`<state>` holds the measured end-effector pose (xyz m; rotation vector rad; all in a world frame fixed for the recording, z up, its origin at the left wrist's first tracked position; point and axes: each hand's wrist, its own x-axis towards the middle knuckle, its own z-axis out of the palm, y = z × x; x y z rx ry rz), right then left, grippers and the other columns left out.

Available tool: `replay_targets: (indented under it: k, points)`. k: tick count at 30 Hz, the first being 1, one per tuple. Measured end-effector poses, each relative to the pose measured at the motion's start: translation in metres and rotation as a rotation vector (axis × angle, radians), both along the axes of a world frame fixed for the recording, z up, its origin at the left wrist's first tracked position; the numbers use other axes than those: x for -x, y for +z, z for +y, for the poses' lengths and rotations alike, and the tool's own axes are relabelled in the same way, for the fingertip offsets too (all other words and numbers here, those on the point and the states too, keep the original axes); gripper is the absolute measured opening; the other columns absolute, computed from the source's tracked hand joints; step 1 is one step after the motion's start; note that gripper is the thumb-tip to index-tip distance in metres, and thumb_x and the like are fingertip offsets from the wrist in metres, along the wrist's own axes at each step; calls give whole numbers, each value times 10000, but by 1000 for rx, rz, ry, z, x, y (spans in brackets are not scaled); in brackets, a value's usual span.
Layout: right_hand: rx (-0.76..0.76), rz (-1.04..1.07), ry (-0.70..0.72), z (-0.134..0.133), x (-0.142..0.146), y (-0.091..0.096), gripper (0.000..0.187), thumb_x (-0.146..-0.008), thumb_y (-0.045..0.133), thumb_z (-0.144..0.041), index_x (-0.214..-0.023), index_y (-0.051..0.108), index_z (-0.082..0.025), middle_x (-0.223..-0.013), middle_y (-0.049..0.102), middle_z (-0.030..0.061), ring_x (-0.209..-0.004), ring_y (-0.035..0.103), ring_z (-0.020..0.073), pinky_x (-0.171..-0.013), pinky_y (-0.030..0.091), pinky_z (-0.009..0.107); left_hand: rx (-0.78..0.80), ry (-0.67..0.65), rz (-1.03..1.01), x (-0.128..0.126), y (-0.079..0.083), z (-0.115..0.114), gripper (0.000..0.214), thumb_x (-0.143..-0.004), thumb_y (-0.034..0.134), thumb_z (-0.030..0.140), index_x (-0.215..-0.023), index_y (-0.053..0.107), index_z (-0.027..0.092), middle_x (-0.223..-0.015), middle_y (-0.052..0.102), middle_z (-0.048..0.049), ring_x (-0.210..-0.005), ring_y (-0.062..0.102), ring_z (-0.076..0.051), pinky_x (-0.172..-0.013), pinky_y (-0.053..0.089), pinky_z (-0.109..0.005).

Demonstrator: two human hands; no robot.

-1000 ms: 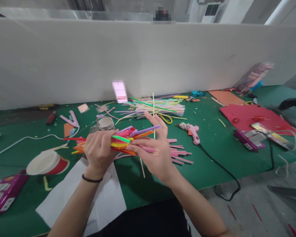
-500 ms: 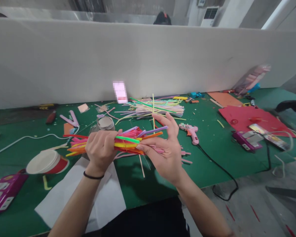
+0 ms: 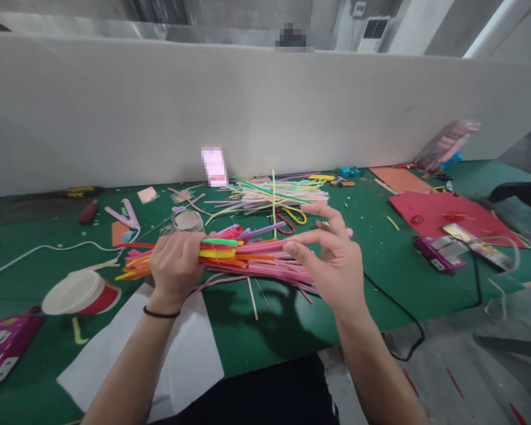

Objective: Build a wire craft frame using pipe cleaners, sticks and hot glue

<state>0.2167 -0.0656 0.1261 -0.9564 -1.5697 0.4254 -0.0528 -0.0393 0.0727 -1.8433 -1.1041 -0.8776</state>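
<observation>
My left hand (image 3: 176, 265) is wrapped in a fist round a bundle of coloured pipe cleaners (image 3: 219, 254), green, yellow, orange, red, pink and purple, whose ends stick out on both sides. My right hand (image 3: 343, 268) pinches the tip of a pink pipe cleaner (image 3: 268, 247) between thumb and forefinger, its other fingers raised. That stem runs back to the bundle. Beneath lie more pink pipe cleaners (image 3: 292, 273) on the green table (image 3: 265, 342). Behind them is a pile of pale pipe cleaners (image 3: 269, 198), with looped red and yellow ones beside it.
A glue gun is mostly hidden behind my right hand. To the left are a paper cup (image 3: 82, 293), white paper (image 3: 190, 354), a purple hair straightener (image 3: 126, 217) and a magenta power strip (image 3: 15, 342). Red sheets (image 3: 433, 206) and another power strip (image 3: 438, 254) lie right. A white partition (image 3: 265, 112) stands behind.
My right hand has moved right, away from the bundle, drawing a pink pipe cleaner outward. The looped red and yellow stems now show, while the glue gun has become covered. My left hand keeps its grip.
</observation>
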Motion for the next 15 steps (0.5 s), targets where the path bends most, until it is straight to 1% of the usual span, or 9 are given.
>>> replay_targets:
  k: [2, 5, 8, 10, 12, 13, 15]
  points:
    - [26, 27, -4, 0, 0, 0, 38, -810, 743, -292, -776, 745, -275, -1178, 615, 22, -1189, 544, 241, -1009, 427, 464, 19, 1, 11, 0, 0, -1, 83, -847, 620, 188, -892, 551, 200, -690, 631, -41, -636, 601, -211, -598, 380, -318]
    - [27, 77, -60, 2, -3, 4, 54, -810, 742, -295, -777, 739, -253, -1075, 631, 32, -1100, 583, 219, -982, 449, 436, 49, 14, 34, 2, 1, -2, 84, -844, 618, 196, -899, 554, 190, -686, 631, -49, -637, 597, -221, -591, 381, -320]
    - [-2, 198, -88, 9, -17, 10, 88, -810, 739, -301, -772, 717, -225, -992, 659, 31, -1028, 623, 198, -911, 502, 380, 60, 43, 47, 6, 4, -3, 69, -839, 607, 187, -882, 552, 186, -679, 627, -52, -626, 585, -223, -583, 372, -324]
    - [37, 309, -56, 14, -39, 13, 136, -807, 740, -332, -773, 694, -209, -892, 687, 19, -868, 671, 167, -774, 553, 319, 50, 56, 57, 9, 6, -3, 59, -838, 595, 181, -877, 552, 189, -673, 619, -47, -621, 576, -220, -586, 367, -324]
    - [107, 423, -39, 16, -73, 13, 188, -784, 758, -366, -763, 675, -198, -764, 687, -4, -667, 670, 129, -610, 557, 255, 45, 61, 74, 15, 7, -3, 63, -837, 593, 187, -888, 556, 189, -685, 619, -44, -630, 569, -216, -594, 363, -321]
    - [124, 476, -60, 15, -92, 11, 205, -758, 780, -366, -743, 667, -195, -695, 672, -16, -599, 659, 117, -550, 543, 229, 43, 69, 74, 19, 7, -2, 75, -835, 598, 193, -899, 560, 187, -698, 619, -45, -637, 563, -214, -597, 359, -319]
    - [70, 611, -179, 9, -129, 5, 195, -710, 816, -336, -732, 676, -203, -630, 651, -31, -575, 667, 99, -519, 532, 176, 19, 93, 30, 30, 6, 0, 119, -822, 636, 221, -909, 563, 187, -711, 606, -43, -637, 536, -208, -587, 337, -309]
